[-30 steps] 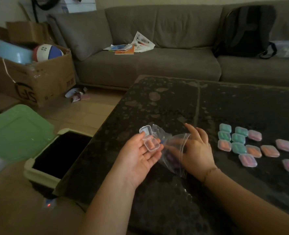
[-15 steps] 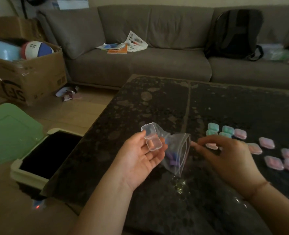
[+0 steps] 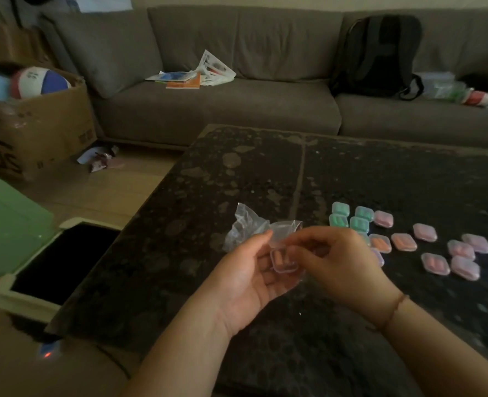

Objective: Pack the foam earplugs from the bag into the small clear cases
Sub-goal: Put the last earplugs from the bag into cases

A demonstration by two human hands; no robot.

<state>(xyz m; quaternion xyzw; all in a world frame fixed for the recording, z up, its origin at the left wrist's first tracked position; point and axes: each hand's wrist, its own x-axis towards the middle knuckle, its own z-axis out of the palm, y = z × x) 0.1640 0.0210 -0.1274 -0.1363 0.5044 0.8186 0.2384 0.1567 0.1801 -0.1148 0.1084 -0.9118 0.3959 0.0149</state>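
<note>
My left hand [image 3: 245,279] lies palm up and cradles a small clear case [image 3: 284,260] with its lid raised; orange earplugs show inside it. The fingers of my right hand [image 3: 343,259] are curled and touch the case's right side and lid. Behind the hands, a crumpled clear plastic bag [image 3: 245,227] lies on the dark stone table [image 3: 237,173]. Several shut cases [image 3: 434,250] holding green, orange and pink earplugs sit in rows to the right.
An open cream bin [image 3: 28,299] with a green lid [image 3: 8,227] stands at the table's left edge. A grey sofa [image 3: 222,110] with papers and a black backpack [image 3: 380,55] runs along the back. A cardboard box [image 3: 36,127] holding a ball is at far left.
My right hand came back from the bag's mouth to the case in my left palm. Orange earplugs now lie in the case. The bag has dropped behind the hands.
</note>
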